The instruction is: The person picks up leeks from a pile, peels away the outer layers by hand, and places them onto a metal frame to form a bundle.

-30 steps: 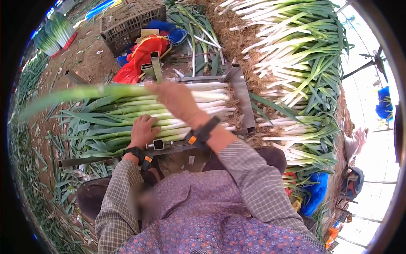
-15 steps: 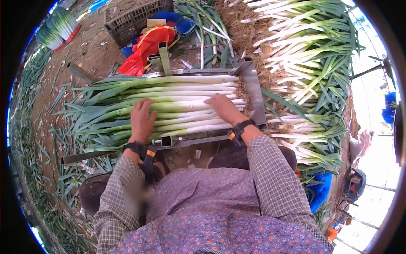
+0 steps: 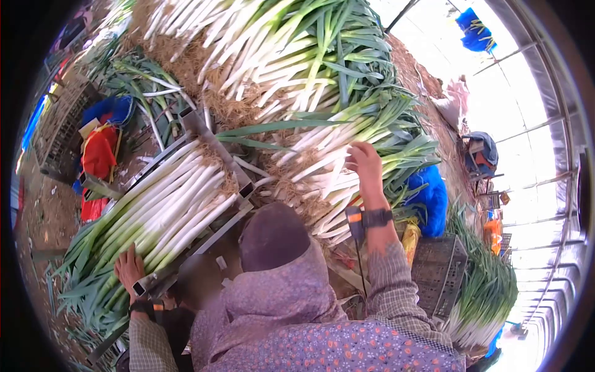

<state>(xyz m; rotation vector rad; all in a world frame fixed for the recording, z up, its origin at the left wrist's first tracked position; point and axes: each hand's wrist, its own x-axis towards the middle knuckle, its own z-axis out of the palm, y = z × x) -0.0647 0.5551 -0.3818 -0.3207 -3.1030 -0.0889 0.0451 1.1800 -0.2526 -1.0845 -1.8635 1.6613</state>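
Grip wide, the left hand [image 3: 129,270] touches leeks [image 3: 162,208] in the metal frame [image 3: 218,149]; the right hand [image 3: 365,163] curls over the leek pile [image 3: 313,80], its hold unclear.

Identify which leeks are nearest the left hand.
The leeks in the metal frame, green parts by the left hand; all others lie outside the frame.

Bright, diffuse daylight; soft shadows. Right side overexposed: ground outside the greenhouse frame [image 3: 561,186] washed to white. Fisheye curvature strong, edges black. Leeks [image 3: 180,198] reasonably sharp; smeared patch by the lap, lower centre-left.
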